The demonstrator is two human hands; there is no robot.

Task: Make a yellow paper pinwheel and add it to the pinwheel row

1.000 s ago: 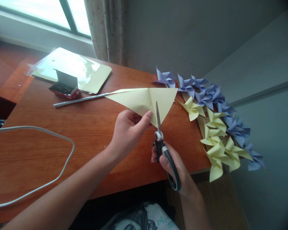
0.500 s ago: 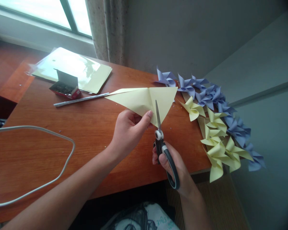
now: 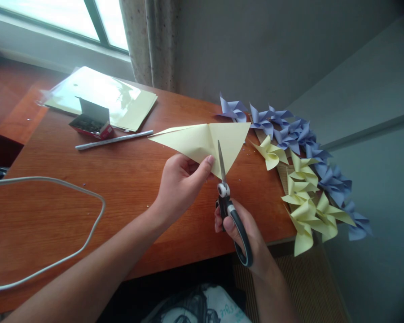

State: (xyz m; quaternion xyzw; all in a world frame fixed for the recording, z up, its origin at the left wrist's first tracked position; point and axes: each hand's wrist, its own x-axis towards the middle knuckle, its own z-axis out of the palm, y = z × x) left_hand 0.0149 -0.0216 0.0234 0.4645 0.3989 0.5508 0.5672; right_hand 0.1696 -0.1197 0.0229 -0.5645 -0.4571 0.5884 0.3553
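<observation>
Pinched between the thumb and fingers of my left hand [image 3: 183,184] is a sheet of pale yellow paper [image 3: 188,140], creased down the middle and held above the table. My right hand [image 3: 245,229] grips a pair of scissors [image 3: 234,217] with black and grey handles, fingers around the loops. The blades point away from me and lie at the paper's near corner, one blade showing on top of it. Whether the lower blade is under the paper is hidden.
Yellow pinwheels [image 3: 302,190] and purple pinwheels [image 3: 335,181] crowd the table's right end. A small open box [image 3: 92,121], a rolled paper stick [image 3: 114,140] and yellow sheets in a clear sleeve [image 3: 101,92] lie at the back left. A white cable [image 3: 103,206] loops across the left.
The paper has shifted very slightly to the right. Both hands and the scissors stay almost in place.
</observation>
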